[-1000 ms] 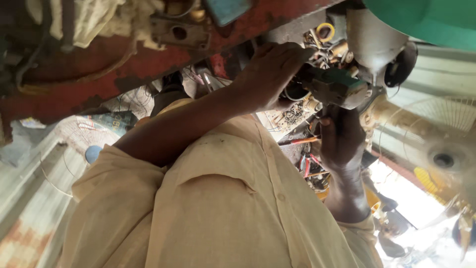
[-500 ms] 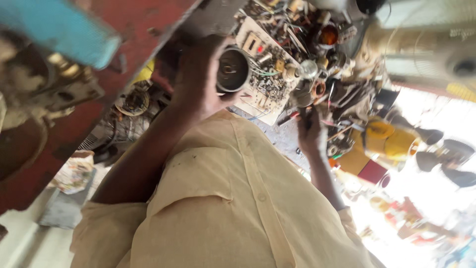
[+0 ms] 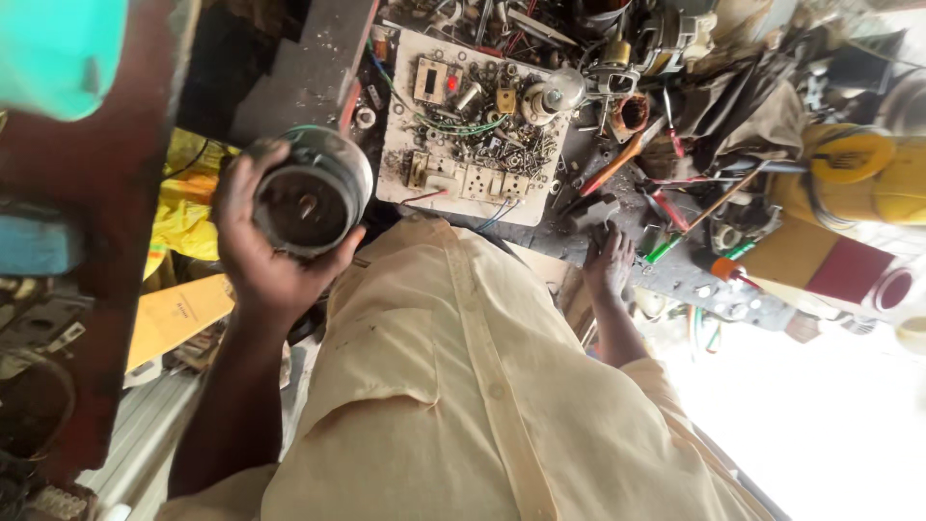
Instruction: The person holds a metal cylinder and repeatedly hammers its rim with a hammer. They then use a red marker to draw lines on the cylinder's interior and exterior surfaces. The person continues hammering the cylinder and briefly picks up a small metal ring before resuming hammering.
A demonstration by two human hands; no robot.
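Left hand: the left hand (image 3: 253,253) is wrapping its fingers around a round metal motor housing (image 3: 311,193), gripping it by the rim and holding it up off the bench with the dark open face and its centre shaft turned toward the wearer.
Motor housing: it is hanging in the air at the left, just beside the edge of the white board (image 3: 470,125), not touching it.
Right hand: the right hand (image 3: 608,260) is resting flat, fingers spread and holding nothing, on the dark workbench (image 3: 675,280).
Near the right hand: a small grey metal piece (image 3: 595,212) is lying just beyond the fingertips; I cannot tell whether they are touching it.
Bench clutter: an orange-handled screwdriver (image 3: 617,164) and a green-handled one (image 3: 675,241) are lying nearby among loose screws.
White board: it is carrying switches, wires and small parts.
Far right: a yellow cylinder (image 3: 858,174) is lying on its side.
Clothing: a cream shirt (image 3: 463,386) is filling the foreground.
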